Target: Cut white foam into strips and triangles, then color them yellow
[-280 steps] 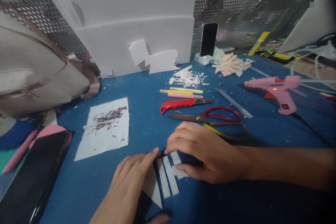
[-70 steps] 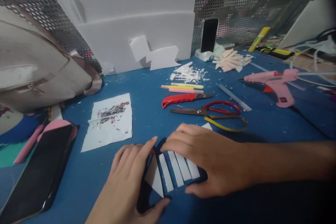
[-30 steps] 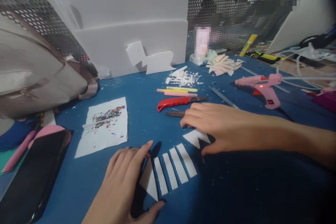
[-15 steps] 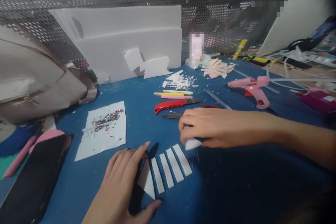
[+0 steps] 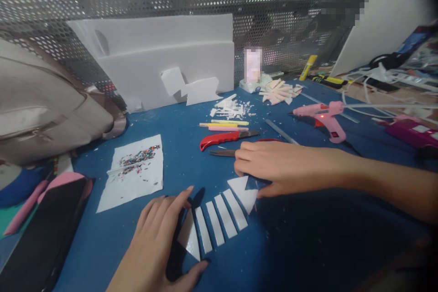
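My left hand point(image 5: 155, 242) lies flat on the blue table, fingers spread, touching a white foam triangle point(image 5: 189, 239) at the left end of a row. Three narrow white foam strips point(image 5: 221, 214) lie side by side to the right of it. My right hand point(image 5: 273, 165) reaches in from the right, its thumb and fingers closed on a second white foam triangle point(image 5: 245, 192), which rests against the right end of the row.
Behind my right hand lie scissors point(image 5: 222, 152), a red box cutter point(image 5: 222, 138) and pastel sticks point(image 5: 226, 125). A pink glue gun point(image 5: 325, 114) stands at right. A glitter-strewn paper point(image 5: 133, 171), a dark phone point(image 5: 41, 232) and a bag point(image 5: 48, 105) are left. Foam boards point(image 5: 160, 54) lean at the back.
My right hand left the strips, picked up the second foam triangle near the scissors and brought it down to the right end of the row. The left hand stayed put.
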A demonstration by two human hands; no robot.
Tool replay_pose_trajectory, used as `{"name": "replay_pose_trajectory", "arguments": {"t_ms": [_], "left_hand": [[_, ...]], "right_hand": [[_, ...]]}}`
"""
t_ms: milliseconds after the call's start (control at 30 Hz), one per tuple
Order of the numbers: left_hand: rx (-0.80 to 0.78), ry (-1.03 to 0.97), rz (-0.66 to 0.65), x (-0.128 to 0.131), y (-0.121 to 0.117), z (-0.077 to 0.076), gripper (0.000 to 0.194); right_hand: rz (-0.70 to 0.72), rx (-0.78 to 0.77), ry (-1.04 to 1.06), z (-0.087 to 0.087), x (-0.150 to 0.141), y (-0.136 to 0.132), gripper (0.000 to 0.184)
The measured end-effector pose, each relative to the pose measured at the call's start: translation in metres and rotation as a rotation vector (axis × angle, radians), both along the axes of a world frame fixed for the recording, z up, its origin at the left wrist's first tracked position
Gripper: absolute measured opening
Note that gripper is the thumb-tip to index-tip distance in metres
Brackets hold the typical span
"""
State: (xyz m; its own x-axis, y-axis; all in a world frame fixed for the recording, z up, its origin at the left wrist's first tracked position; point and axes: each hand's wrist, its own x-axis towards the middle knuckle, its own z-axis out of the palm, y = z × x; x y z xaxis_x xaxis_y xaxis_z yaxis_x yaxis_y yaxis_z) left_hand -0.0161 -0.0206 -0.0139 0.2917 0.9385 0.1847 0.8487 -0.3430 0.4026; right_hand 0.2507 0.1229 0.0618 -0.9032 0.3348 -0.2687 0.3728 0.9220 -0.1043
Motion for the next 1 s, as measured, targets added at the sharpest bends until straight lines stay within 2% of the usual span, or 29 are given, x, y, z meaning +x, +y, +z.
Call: {"name": "replay_pose_trajectory", "arguments": {"t_ms": [67, 233, 533, 700, 867, 1000], "left_hand": [[0.004, -0.006, 0.017, 0.001, 0.000, 0.000, 0.080], [0.011, 0.019, -0.019, -0.001, 0.002, 0.000, 0.083], [-0.009, -0.004, 0.002, -0.001, 0.001, 0.000, 0.083], [-0.007, -0.008, 0.022, 0.000, 0.001, 0.001, 0.079], [-0.017, -0.027, 0.028, 0.002, 0.000, 0.002, 0.085], [-0.023, -0.032, 0.038, 0.001, 0.000, 0.001, 0.092]], "right_hand": [[0.010, -0.024, 0.008, 0.000, 0.001, -0.001, 0.031], [0.002, -0.065, 0.096, -0.004, -0.002, -0.006, 0.054], [0.020, -0.029, 0.093, -0.006, -0.005, -0.009, 0.037], [-0.018, 0.010, 0.057, -0.005, 0.000, -0.013, 0.040], [0.007, -0.011, 0.110, -0.007, -0.003, -0.016, 0.057], [0.036, 0.001, 0.098, -0.010, -0.004, -0.016, 0.052]]}}
